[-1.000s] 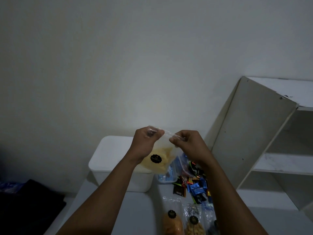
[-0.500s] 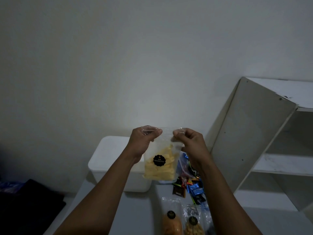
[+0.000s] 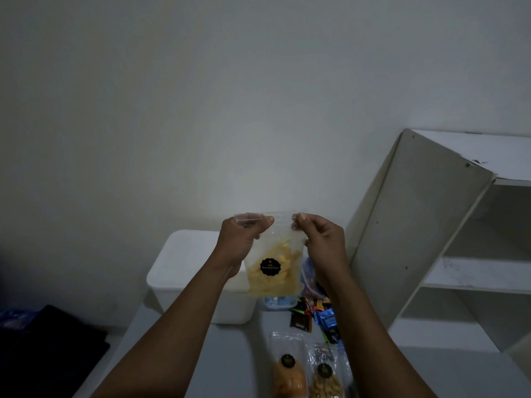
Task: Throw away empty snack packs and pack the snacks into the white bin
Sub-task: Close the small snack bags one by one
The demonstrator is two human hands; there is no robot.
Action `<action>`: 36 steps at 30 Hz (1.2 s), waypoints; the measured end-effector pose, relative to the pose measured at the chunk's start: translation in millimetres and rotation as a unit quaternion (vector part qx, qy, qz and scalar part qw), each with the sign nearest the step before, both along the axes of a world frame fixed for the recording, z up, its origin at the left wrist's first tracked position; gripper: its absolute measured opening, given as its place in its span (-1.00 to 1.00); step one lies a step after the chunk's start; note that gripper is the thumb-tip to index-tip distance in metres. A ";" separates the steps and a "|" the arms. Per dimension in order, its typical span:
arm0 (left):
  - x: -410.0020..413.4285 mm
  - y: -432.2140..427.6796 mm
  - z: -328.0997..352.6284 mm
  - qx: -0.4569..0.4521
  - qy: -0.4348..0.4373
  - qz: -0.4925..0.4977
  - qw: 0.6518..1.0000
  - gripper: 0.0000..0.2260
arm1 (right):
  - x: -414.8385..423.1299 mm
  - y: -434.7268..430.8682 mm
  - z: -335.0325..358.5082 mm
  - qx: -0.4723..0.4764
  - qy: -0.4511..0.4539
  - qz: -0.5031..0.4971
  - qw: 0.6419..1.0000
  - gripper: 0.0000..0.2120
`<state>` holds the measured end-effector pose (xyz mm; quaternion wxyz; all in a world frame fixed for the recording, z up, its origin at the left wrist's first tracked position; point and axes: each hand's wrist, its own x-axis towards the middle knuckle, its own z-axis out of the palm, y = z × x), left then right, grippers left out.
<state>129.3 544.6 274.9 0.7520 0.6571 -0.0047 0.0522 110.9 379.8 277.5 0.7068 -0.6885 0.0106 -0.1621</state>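
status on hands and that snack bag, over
Left hand and right hand each pinch a top corner of the snack bag, held up. White bin behind it, top looks closed. More packs on table.

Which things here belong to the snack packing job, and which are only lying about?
For the job:
- pouch of yellow snack sticks, pinched at its top by the left hand and right hand
- white bin
- orange snack pouch
- tan snack pouch
- loose sachets

Lying about:
- white shelf unit
- dark bundle, left of the table
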 end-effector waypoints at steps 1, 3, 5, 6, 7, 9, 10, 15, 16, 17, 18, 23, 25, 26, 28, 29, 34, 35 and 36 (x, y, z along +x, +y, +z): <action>-0.2 -1.2 1.3 -0.016 0.006 0.001 1.000 -0.88 | 0.3 0.2 1.6 0.012 -0.003 -0.015 1.000 -0.85; 0.6 1.0 3.6 -0.056 0.014 -0.006 0.998 -0.91 | 1.0 -3.3 3.5 0.042 0.005 -0.022 0.999 -0.82; 1.6 5.0 5.2 -0.062 0.008 -0.010 0.998 -0.92 | 0.2 -9.5 5.0 0.058 0.025 0.001 0.998 -0.79; 1.6 6.1 5.4 -0.054 0.002 -0.011 0.998 -0.92 | 0.1 -13.2 5.3 0.052 0.037 0.021 0.998 -0.79; 1.5 6.2 5.2 -0.041 -0.006 -0.010 0.999 -0.91 | -0.1 -16.1 6.7 0.034 0.050 0.043 0.997 -0.80; 1.0 5.5 4.6 -0.004 -0.024 -0.007 1.000 -0.88 | 0.4 -21.6 9.7 -0.029 0.058 0.079 0.995 -0.83; 1.0 5.4 4.2 0.018 -0.034 -0.007 0.999 -0.85 | 1.7 -24.4 11.4 -0.074 0.050 0.086 0.992 -0.85; 1.1 6.9 7.0 0.072 -0.058 -0.022 0.995 -0.71 | 7.6 -36.1 22.6 -0.264 0.035 0.107 0.958 -0.88; 1.7 6.6 6.6 0.074 -0.064 -0.020 0.995 -0.74 | 8.4 -36.1 24.1 -0.281 0.038 0.114 0.952 -0.88; 2.5 5.8 6.3 0.073 -0.069 -0.016 0.995 -0.79 | 9.1 -34.3 25.9 -0.292 0.041 0.120 0.948 -0.88; 2.8 4.8 5.9 0.072 -0.073 -0.015 0.995 -0.85 | 9.7 -31.6 27.4 -0.300 0.043 0.125 0.945 -0.88; -0.1 -4.9 4.3 0.146 -0.088 -0.056 0.984 -0.89 | 14.7 -17.9 30.9 -0.330 0.024 0.155 0.931 -0.87; -0.9 -6.0 4.7 0.183 -0.088 -0.077 0.976 -0.87 | 16.0 -15.2 30.7 -0.337 0.014 0.164 0.927 -0.87; -0.7 -5.4 4.7 0.194 -0.088 -0.085 0.973 -0.86 | 16.2 -13.5 30.2 -0.344 0.007 0.163 0.925 -0.87; -0.7 -3.3 5.1 0.199 -0.090 -0.085 0.972 -0.87 | 17.6 -11.0 27.4 -0.353 -0.002 0.156 0.923 -0.88; -0.8 -2.6 5.5 0.197 -0.092 -0.080 0.973 -0.87 | 18.4 -10.3 25.8 -0.353 -0.003 0.151 0.923 -0.89; -1.2 -2.9 2.1 0.216 -0.116 -0.019 0.969 -0.93 | 19.8 -7.7 22.0 -0.348 0.000 0.139 0.927 -0.90; -1.1 -3.5 0.7 0.223 -0.122 -0.005 0.967 -0.93 | 20.3 -6.2 21.1 -0.345 0.005 0.141 0.928 -0.89; -1.1 -4.0 -0.6 0.225 -0.128 0.010 0.966 -0.93 | 20.9 -4.7 20.5 -0.343 0.008 0.143 0.928 -0.89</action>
